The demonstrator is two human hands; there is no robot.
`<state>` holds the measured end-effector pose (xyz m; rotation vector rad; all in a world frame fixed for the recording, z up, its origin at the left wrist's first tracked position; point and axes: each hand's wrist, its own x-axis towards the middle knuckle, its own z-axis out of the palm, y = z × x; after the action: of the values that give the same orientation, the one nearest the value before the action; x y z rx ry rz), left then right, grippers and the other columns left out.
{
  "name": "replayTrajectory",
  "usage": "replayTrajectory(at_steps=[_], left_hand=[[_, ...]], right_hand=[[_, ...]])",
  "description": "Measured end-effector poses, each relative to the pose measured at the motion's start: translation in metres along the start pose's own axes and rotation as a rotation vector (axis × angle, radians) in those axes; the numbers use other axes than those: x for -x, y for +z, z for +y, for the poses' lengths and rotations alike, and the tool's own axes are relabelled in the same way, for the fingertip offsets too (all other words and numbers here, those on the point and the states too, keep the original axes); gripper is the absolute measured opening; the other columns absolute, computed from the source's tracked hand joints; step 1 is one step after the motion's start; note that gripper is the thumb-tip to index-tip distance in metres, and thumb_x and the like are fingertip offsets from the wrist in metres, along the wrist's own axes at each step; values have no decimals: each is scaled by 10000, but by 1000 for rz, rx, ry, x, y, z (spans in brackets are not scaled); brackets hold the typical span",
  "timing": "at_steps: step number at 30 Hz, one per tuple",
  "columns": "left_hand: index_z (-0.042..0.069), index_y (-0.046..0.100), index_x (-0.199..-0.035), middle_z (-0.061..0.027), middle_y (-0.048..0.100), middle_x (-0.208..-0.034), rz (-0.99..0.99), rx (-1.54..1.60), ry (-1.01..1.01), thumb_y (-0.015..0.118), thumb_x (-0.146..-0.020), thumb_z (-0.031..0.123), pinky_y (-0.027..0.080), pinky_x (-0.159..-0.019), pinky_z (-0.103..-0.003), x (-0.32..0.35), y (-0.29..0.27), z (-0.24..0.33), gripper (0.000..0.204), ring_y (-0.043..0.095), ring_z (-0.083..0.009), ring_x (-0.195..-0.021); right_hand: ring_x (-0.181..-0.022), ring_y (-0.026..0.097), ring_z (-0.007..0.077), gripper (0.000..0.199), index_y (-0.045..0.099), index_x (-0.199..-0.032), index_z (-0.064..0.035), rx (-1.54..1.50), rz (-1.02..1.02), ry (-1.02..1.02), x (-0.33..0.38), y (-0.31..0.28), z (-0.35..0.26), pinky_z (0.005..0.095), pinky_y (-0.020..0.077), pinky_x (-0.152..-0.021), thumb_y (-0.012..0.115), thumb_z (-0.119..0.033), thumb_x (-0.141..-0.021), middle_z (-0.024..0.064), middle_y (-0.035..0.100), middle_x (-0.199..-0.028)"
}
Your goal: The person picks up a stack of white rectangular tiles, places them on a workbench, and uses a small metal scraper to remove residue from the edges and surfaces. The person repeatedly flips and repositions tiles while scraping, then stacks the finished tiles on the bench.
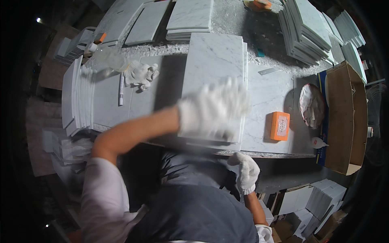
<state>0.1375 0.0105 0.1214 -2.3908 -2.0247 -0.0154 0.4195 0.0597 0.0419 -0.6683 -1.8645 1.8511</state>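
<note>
White marble makes the slab [214, 56] before me, lying on the tabletop [233, 20]. My gloved left hand [214, 109] is blurred over the slab; I cannot tell whether it grips anything. My right hand [246, 173], fingers curled, is just nearer me than the slab, its grip unclear. An orange block [279, 126] sits right of the slab.

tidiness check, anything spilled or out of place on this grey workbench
White crumbly debris litters the far side of the workbench, around the grey-veined white stone slabs. It looks like spillage or scrap beside their smooth tops.
</note>
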Motion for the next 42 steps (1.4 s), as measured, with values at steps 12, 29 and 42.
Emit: replayTrajectory(at_steps=[12, 29, 42], left_hand=[[84, 717, -1012, -81, 709, -981, 461, 587, -254, 681, -945, 365, 568, -811, -420, 109, -31, 51, 290, 695, -303, -954], [140, 372, -1585, -137, 353, -1646, 118, -261, -430, 311, -999, 699, 79, -1290, -437, 15, 23, -101, 812, 258, -299, -1551], [126, 681, -1226, -52, 644, -1334, 277, 572, 127, 567, -964, 516, 328, -1220, -420, 20, -8, 82, 483, 501, -234, -1371]], right_hand=[[-819, 658, 182, 495, 489, -1471, 52, 2, 534, -80, -49, 4, -4, 324, 539, -778, 435, -273, -1101, 146, 685, -1011], [-1051, 655, 200, 451, 476, -1467, 69, 10, 454, 23, -82, 23, 33, 332, 545, -956, 494, -162, -1080, 176, 669, -1209], [-938, 683, 229, 447, 518, -1382, 59, 225, 648, -431, -70, 11, 22, 336, 594, -784, 510, -240, -1048, 192, 679, -1166]])
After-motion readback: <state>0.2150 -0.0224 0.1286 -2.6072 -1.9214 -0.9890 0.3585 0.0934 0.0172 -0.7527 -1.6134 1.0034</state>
